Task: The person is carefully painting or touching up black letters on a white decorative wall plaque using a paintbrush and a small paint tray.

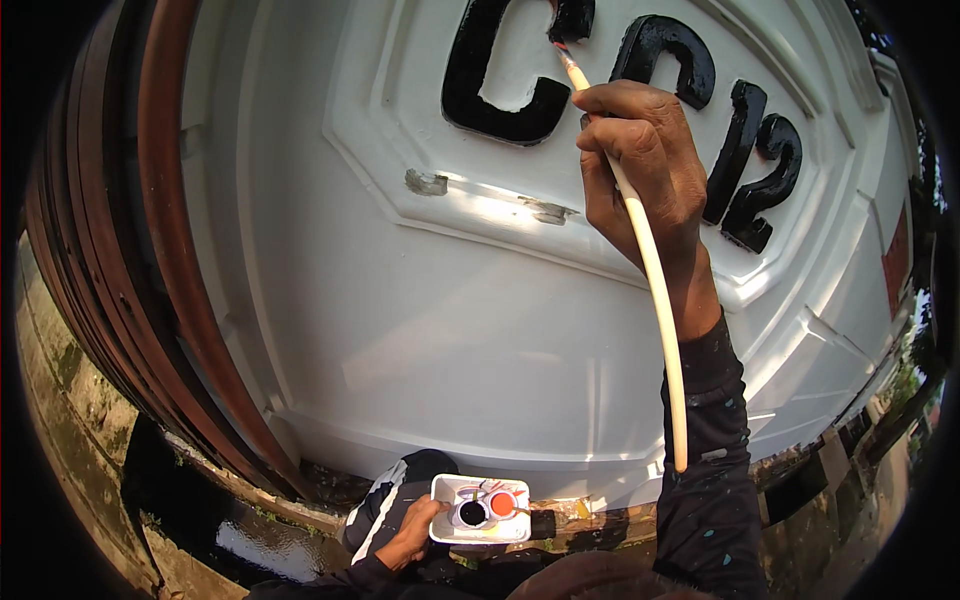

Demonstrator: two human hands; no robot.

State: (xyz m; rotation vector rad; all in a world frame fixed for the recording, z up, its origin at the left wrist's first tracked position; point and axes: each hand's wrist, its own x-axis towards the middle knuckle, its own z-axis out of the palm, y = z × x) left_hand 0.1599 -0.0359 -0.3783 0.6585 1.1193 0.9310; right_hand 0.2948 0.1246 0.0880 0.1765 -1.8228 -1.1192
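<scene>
A long paintbrush (655,270) with a pale handle is pinched in my right hand (645,160). Its reddish tip meets the lower edge of the upper arm of a large raised black character (515,118) on a white panel (450,330). Low in the view, my left hand (410,535) grips the left side of a small white tray (480,538). Inside the tray stand a pot of black paint (473,514) and a pot of orange-red paint (503,504). Thin sticks or brushes lie at the pots, too small to tell apart.
Further glossy black raised characters (765,185) run to the right of my hand. Two grey patches (427,182) mark the panel's moulded border. Reddish-brown bars (170,200) rise at the left. Below them a ditch with dark water (260,545) runs beside a concrete edge.
</scene>
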